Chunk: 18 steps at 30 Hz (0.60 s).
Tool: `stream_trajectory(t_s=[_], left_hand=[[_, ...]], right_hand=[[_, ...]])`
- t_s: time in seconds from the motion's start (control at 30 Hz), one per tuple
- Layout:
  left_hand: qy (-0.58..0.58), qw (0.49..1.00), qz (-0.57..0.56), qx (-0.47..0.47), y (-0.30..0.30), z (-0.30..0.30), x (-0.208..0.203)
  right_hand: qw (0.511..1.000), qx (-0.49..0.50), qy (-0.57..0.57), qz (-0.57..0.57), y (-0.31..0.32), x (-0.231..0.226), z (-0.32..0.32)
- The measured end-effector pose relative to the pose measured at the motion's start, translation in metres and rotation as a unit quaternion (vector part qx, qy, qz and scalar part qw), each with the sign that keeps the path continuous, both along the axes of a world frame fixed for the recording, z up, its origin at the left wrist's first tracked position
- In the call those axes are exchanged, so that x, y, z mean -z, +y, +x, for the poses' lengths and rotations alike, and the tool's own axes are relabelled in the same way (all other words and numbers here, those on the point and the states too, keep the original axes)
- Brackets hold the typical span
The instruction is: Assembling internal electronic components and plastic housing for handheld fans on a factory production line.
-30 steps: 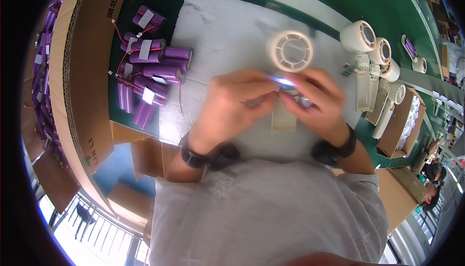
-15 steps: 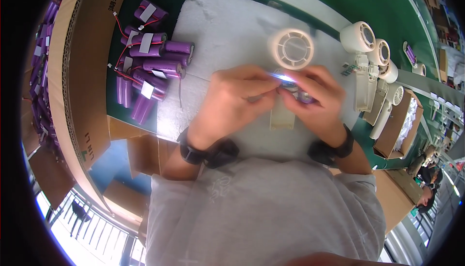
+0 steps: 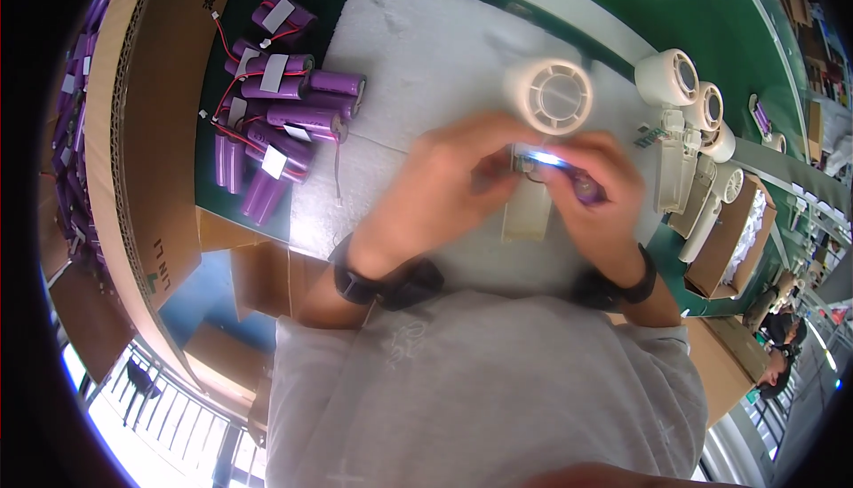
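My right hand (image 3: 607,186) is closed around a purple battery (image 3: 586,189), whose end shows between the fingers. A bright bluish-white light (image 3: 546,158) shines at its fingertips, beside a small part that I cannot make out. My left hand (image 3: 462,182) is at the left of that light, its fingers curled and smeared by motion. Whether they grip anything is unclear. Just beyond the hands stands a cream round fan head (image 3: 560,97) with a spoked ring. A cream handle shell (image 3: 526,213) extends toward me from under the hands.
White foam sheet (image 3: 400,62) covers the green bench. Purple battery packs (image 3: 284,119) with red wires lie left, beside a tall cardboard box (image 3: 147,133). Cream fan heads (image 3: 666,78) and handle shells (image 3: 673,164) stand right, near an open carton (image 3: 730,244).
My left hand's fingers have drawn slightly apart from the right hand's. The light and battery have shifted a little right. The whole view has also shifted slightly.
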<state>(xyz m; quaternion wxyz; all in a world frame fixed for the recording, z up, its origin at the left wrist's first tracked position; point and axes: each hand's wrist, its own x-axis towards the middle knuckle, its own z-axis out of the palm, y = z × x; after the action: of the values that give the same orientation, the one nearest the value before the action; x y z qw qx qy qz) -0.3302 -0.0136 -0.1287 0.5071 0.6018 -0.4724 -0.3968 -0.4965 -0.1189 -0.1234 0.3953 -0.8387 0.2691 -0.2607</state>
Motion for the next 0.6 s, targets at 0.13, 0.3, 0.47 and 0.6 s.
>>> stream_trajectory(t_s=[0.13,0.3,0.47,0.6], left_hand=[[-0.011,1.0,0.012,0.007,-0.0001,-0.0004,-0.0019],[-0.015,1.0,0.02,0.015,-0.0001,0.0007,-0.0041],[0.016,1.0,0.008,0.01,0.0011,-0.0002,-0.0022],[0.018,1.0,0.014,0.018,0.0003,0.0009,-0.003]], right_hand=[[0.999,-0.011,0.005,-0.04,0.0017,-0.001,0.0004],[0.998,0.006,-0.008,-0.061,0.0047,-0.0004,0.0038],[0.996,0.009,0.007,-0.083,0.007,-0.0025,0.0027],[0.994,-0.002,0.009,-0.112,0.005,-0.0029,0.003]])
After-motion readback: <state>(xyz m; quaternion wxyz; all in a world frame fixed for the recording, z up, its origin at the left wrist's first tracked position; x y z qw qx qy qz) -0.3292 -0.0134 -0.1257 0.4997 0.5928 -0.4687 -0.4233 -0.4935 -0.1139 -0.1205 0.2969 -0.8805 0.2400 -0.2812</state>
